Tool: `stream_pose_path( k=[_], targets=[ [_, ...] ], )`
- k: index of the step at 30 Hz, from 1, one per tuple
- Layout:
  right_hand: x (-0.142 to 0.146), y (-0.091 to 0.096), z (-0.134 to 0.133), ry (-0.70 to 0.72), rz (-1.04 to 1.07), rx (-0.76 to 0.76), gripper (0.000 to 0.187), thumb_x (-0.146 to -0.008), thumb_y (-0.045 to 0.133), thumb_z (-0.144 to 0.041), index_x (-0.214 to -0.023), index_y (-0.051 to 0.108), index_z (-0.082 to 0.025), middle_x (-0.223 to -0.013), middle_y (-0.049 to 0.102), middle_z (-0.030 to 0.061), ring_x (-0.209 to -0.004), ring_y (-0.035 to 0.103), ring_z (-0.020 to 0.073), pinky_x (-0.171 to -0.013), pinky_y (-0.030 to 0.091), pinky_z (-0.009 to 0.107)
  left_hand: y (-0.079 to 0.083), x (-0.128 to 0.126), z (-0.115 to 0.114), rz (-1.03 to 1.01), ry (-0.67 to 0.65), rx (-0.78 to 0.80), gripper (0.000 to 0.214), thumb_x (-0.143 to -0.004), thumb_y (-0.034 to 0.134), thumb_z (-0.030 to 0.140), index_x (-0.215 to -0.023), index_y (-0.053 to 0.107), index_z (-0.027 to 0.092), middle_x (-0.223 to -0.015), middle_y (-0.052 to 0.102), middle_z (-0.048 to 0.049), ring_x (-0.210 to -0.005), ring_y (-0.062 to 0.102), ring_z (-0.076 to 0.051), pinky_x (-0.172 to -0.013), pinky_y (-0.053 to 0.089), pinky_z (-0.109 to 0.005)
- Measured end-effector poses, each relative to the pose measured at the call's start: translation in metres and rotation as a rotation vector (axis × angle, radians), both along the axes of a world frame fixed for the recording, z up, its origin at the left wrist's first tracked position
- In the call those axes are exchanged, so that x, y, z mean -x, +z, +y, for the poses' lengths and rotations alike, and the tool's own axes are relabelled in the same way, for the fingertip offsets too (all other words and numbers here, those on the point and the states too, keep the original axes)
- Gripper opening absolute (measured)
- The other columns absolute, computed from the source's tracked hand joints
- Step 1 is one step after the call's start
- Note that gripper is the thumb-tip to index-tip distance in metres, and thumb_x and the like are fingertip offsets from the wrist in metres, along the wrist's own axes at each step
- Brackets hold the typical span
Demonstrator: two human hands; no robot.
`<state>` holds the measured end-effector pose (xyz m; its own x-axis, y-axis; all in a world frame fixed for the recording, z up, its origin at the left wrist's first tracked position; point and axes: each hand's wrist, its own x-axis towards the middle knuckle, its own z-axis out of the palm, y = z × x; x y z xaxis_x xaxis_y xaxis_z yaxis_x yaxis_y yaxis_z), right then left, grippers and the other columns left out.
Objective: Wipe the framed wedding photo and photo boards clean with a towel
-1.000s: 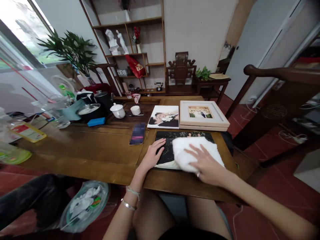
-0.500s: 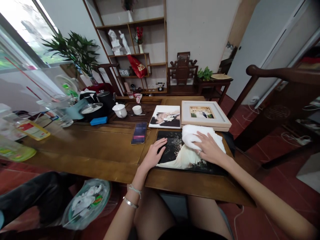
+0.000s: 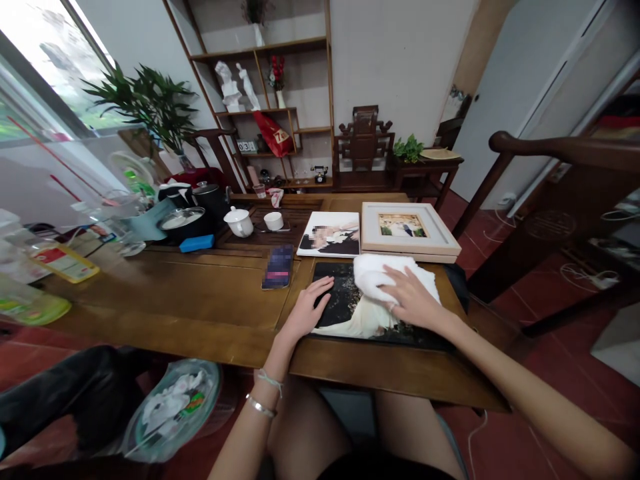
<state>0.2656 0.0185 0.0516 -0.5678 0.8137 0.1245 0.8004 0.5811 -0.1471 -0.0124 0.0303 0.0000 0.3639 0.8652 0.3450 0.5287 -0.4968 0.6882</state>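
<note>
A dark photo panel with a pale gown printed on it lies flat at the table's near edge. My left hand rests on its left side, fingers stretched out and holding nothing. Under my right hand is a white towel, bunched and pressed onto the panel's upper right part. The towel and hand hide that part of the picture. Just behind the panel are a white photo panel and a light wooden picture frame, which lies on another flat piece.
A phone lies left of the panel. Farther left are a white lidded cup, a small white cup, a blue block, a dark pot and bottles. A lined bin stands below the table; a wooden chair is at right.
My right hand has slid the towel a little to the left across the panel. My left hand stays in the same place.
</note>
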Motion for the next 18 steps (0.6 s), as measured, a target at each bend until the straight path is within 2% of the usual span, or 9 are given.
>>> stream_pose_path(
  k=[2, 5, 9, 11, 14, 18],
  targets=[
    [0.000, 0.000, 0.009, -0.081, -0.015, -0.034, 0.042, -0.080, 0.047, -0.017, -0.118, 0.063, -0.020, -0.140, 0.046, 0.0149, -0.136, 0.029, 0.0355, -0.105, 0.019, 0.066, 0.000, 0.000, 0.000, -0.004, -0.003, -0.001, 0.035, -0.094, 0.043, 0.030, -0.125, 0.057, 0.026, -0.137, 0.054, -0.0044, -0.131, 0.046, -0.019, -0.113, 0.032, -0.044],
    [0.016, -0.002, -0.012, -0.072, -0.041, -0.023, 0.045, -0.077, 0.051, -0.017, -0.120, 0.062, -0.022, -0.144, 0.042, 0.0138, -0.136, 0.025, 0.0381, -0.104, 0.017, 0.068, 0.001, -0.001, 0.000, -0.012, 0.006, 0.000, 0.034, -0.093, 0.044, 0.031, -0.124, 0.058, 0.026, -0.137, 0.055, -0.0042, -0.130, 0.046, -0.019, -0.112, 0.033, -0.043],
    [0.041, -0.006, -0.070, 0.174, -0.011, 0.049, 0.041, -0.072, 0.059, -0.021, -0.111, 0.067, -0.026, -0.149, 0.035, 0.0099, -0.140, 0.015, 0.0395, -0.106, 0.009, 0.067, 0.004, -0.002, -0.002, 0.010, 0.012, 0.023, 0.034, -0.093, 0.043, 0.029, -0.124, 0.059, 0.025, -0.137, 0.054, -0.0048, -0.131, 0.045, -0.019, -0.113, 0.032, -0.044],
    [0.043, -0.006, -0.084, 0.277, 0.013, 0.065, 0.040, -0.070, 0.060, -0.022, -0.108, 0.067, -0.027, -0.150, 0.033, 0.0069, -0.141, 0.012, 0.0380, -0.108, 0.006, 0.065, 0.006, -0.001, -0.002, 0.014, 0.005, 0.036, 0.034, -0.093, 0.043, 0.028, -0.124, 0.058, 0.025, -0.138, 0.054, -0.0047, -0.132, 0.044, -0.020, -0.113, 0.032, -0.044],
    [0.028, -0.003, -0.067, 0.279, 0.028, 0.064, 0.041, -0.071, 0.057, -0.018, -0.109, 0.066, -0.027, -0.146, 0.041, 0.0060, -0.140, 0.021, 0.0323, -0.110, 0.011, 0.060, 0.005, -0.001, -0.002, 0.010, -0.002, 0.028, 0.034, -0.093, 0.044, 0.028, -0.124, 0.059, 0.025, -0.137, 0.054, -0.0047, -0.132, 0.044, -0.020, -0.113, 0.032, -0.044],
    [-0.013, 0.000, -0.008, 0.099, 0.015, -0.024, 0.033, -0.077, 0.052, -0.019, -0.106, 0.067, -0.018, -0.137, 0.050, 0.0168, -0.135, 0.032, 0.0327, -0.108, 0.019, 0.060, 0.003, -0.001, -0.001, 0.002, 0.006, 0.011, 0.034, -0.094, 0.044, 0.030, -0.124, 0.059, 0.025, -0.137, 0.055, -0.0042, -0.131, 0.046, -0.019, -0.113, 0.032, -0.043]
  ],
)
